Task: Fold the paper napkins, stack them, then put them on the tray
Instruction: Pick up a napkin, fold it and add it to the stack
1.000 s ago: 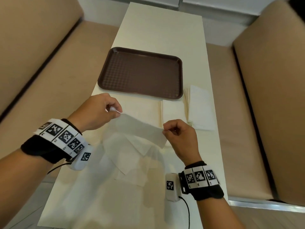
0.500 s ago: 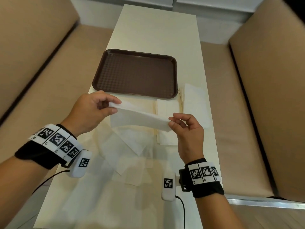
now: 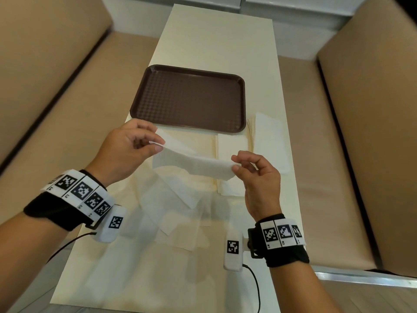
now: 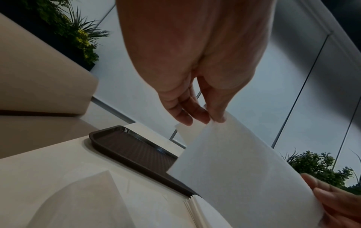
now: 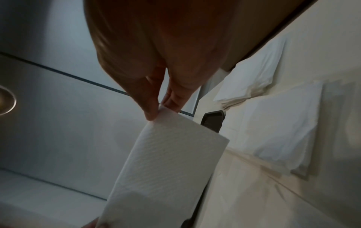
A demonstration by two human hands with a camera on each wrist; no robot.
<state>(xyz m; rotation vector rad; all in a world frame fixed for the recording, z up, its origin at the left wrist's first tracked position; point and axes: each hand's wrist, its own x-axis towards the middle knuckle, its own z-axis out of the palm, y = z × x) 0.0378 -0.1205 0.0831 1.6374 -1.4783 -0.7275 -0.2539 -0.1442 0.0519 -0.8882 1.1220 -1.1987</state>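
Napkin (image 3: 194,164), flat a second ago, now doubled over and lifted just short of the tray (image 3: 189,98), left hand (image 3: 126,152) and right hand (image 3: 259,177) pinching its ends; first fold apparently done, stacking next.

We had a bright, evenly lit head view, edges bowed by wide-angle distortion, wrist views dim, softly blurred.

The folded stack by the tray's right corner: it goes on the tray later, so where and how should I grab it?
Judging by its pose, grip the folded stack across its long edges, midway, from above: it lies flat, layers loose along the side facing the tray.
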